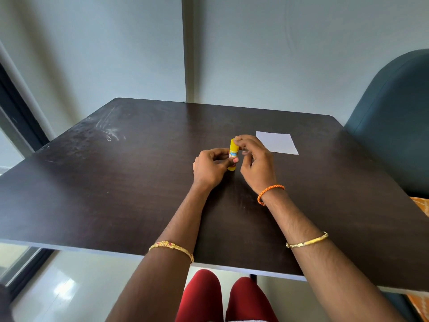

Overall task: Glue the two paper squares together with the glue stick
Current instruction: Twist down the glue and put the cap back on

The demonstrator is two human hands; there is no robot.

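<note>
Held upright above the counter (pixel 116 182), left of the paper (pixel 277 142): glue stick (pixel 232 154), left hand (pixel 210 168) closed round its base, right hand (pixel 253 159) pinching the cap—liable to slip if twisted carelessly.

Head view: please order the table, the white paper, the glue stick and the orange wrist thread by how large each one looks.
1. table
2. white paper
3. and 4. glue stick and orange wrist thread: too alike to rank; hands hide part of the stick, and the thread is nearer the camera.
</note>
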